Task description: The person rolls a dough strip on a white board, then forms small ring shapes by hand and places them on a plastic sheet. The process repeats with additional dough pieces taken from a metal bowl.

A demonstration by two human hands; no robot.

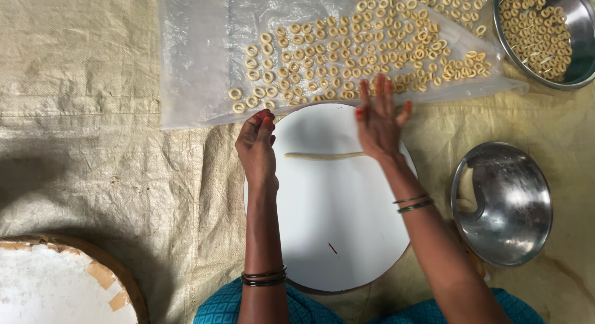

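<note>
A thin rope of pale dough point(322, 155) lies across a round white board point(334, 225). My right hand point(378, 120) is flat, fingers spread, pressing on the rope's right end. My left hand point(257, 147) hovers at the board's left edge with fingers curled together; whether it holds a bit of dough cannot be seen. Beyond the board a clear plastic sheet point(198, 63) carries several small dough rings point(347, 51).
A steel bowl point(514, 206) with a lump of dough sits at the right. Another steel bowl point(579, 26) of rings stands at the top right. A round white board with a wooden rim point(93, 262) is at the bottom left. Woven sacking point(93, 144) covers the floor.
</note>
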